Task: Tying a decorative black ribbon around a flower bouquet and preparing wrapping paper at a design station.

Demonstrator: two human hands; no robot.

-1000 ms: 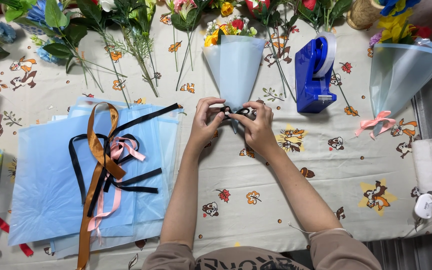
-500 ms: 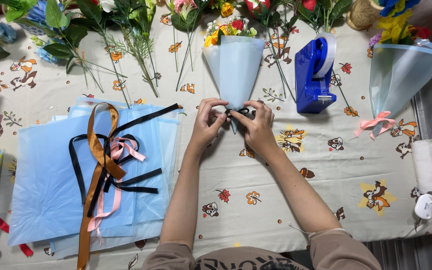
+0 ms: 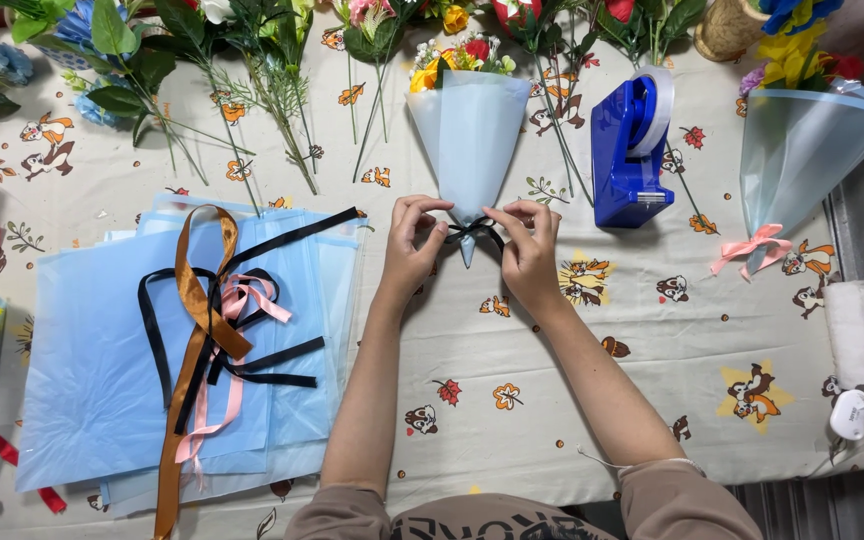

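A small bouquet wrapped in a pale blue cone lies on the table, point toward me, with red, yellow and white flowers at its top. A thin black ribbon is tied around the cone's narrow end. My left hand pinches the ribbon's left side. My right hand pinches its right side. Both hands rest just below the cone's tip.
A blue tape dispenser stands right of the bouquet. A finished blue cone with a pink bow lies at far right. A stack of blue wrapping sheets with black, brown and pink ribbons lies at left. Loose flower stems line the far edge.
My hands have drawn slightly apart at the cone's tip, and the black ribbon now shows as a small bow between them.
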